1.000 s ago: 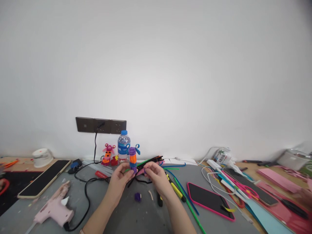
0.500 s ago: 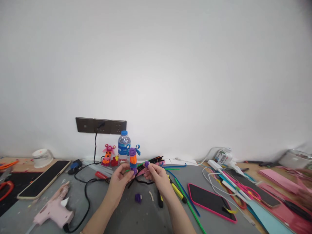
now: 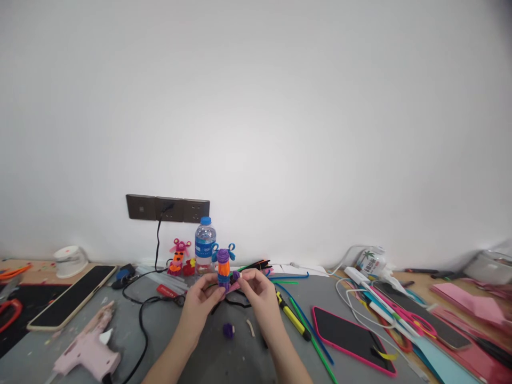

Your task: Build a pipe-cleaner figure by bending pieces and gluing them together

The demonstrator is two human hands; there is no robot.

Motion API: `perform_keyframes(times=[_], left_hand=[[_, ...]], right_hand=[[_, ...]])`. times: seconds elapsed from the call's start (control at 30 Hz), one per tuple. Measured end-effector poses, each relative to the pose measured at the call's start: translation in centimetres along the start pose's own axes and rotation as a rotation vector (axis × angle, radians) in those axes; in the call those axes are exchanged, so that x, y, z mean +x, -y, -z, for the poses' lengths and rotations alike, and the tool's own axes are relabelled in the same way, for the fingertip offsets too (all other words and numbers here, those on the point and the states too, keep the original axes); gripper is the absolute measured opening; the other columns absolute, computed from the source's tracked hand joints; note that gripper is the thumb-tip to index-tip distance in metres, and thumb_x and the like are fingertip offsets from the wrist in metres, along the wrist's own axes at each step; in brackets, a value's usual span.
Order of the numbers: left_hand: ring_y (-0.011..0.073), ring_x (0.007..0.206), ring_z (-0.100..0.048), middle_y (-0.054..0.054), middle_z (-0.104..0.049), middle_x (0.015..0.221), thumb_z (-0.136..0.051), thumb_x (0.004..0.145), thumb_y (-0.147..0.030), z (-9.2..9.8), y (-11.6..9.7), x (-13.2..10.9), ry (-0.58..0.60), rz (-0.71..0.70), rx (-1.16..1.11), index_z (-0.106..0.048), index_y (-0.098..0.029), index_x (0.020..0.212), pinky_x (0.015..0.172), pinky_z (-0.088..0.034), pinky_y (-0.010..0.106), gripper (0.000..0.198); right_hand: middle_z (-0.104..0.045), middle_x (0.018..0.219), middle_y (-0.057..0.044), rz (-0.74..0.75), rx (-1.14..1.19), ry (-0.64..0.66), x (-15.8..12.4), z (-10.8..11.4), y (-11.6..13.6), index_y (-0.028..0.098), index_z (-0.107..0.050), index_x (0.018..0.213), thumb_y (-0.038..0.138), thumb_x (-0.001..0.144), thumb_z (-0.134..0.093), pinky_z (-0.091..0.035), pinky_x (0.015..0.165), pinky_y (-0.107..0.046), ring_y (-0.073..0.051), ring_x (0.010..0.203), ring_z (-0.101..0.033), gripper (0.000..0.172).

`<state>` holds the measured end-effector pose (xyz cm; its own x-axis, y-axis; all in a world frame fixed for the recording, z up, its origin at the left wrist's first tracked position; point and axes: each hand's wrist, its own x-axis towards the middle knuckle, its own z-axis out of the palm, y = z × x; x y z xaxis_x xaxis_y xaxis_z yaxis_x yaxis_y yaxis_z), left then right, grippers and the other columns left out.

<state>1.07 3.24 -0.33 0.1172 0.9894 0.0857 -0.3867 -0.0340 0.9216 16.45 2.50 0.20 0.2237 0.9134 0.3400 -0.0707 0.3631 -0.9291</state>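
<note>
A small pipe-cleaner figure (image 3: pixel 223 261) with a purple head, orange face and blue looped bows stands upright between the fingers of my left hand (image 3: pixel 207 296), which pinches it low down. Just to its right, my right hand (image 3: pixel 256 288) is closed on a small purple pipe-cleaner piece (image 3: pixel 237 276), held close beside the figure's lower body. Whether the two touch I cannot tell. Another purple piece (image 3: pixel 228 330) lies on the grey mat below my hands, next to a short pale strip (image 3: pixel 250 328). Behind stands a finished-looking pink and orange figure (image 3: pixel 177 258).
A water bottle (image 3: pixel 205 248) stands by the wall. At left lie a pink glue gun (image 3: pixel 90 346) with its black cord and a phone (image 3: pixel 74 296). To the right are a yellow cutter (image 3: pixel 294 317), green and blue pipe cleaners, a pink-cased phone (image 3: pixel 354 341) and white cables.
The figure has turned and shifted slightly right in my left hand. My right hand has brought the small purple piece nearer to it.
</note>
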Motion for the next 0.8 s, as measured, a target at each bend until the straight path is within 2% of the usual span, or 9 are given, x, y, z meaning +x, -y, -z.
perform_keyframes(times=[0.17, 0.47, 0.8], left_hand=[[0.0241, 0.089, -0.072, 0.008, -0.077, 0.093, -0.085, 0.063, -0.034, -0.1, -0.3, -0.1, 0.006, 0.001, -0.001, -0.071, -0.017, 0.088, 0.074, -0.057, 0.028, 0.033], [0.0224, 0.09, -0.071, 0.007, -0.076, 0.096, -0.082, 0.068, -0.033, 0.0, -0.1, -0.1, 0.041, -0.016, -0.002, -0.07, -0.018, 0.089, 0.076, -0.057, 0.027, 0.029], [0.0247, 0.086, -0.071, 0.006, -0.076, 0.09, -0.085, 0.06, -0.036, -0.3, -0.9, -0.1, -0.023, -0.037, 0.042, -0.068, -0.018, 0.081, 0.076, -0.057, 0.032, 0.033]], right_hand=[[-0.063, 0.073, -0.004, 0.061, -0.139, 0.028, -0.5, -0.6, 1.2, 0.019, -0.06, 0.07, 0.042, 0.08, -0.069, -0.041, 0.062, -0.028, -0.018, 0.068, -0.054, 0.026], [-0.061, 0.072, -0.002, 0.047, -0.113, 0.05, -0.7, -1.0, 1.4, 0.02, -0.057, 0.069, 0.034, 0.08, -0.066, -0.042, 0.061, -0.027, -0.017, 0.067, -0.055, 0.02], [-0.066, 0.075, -0.004, 0.028, -0.181, 0.051, -0.9, -1.1, 1.1, 0.019, -0.069, 0.084, 0.031, 0.078, -0.066, -0.043, 0.064, -0.029, -0.02, 0.07, -0.057, 0.014]])
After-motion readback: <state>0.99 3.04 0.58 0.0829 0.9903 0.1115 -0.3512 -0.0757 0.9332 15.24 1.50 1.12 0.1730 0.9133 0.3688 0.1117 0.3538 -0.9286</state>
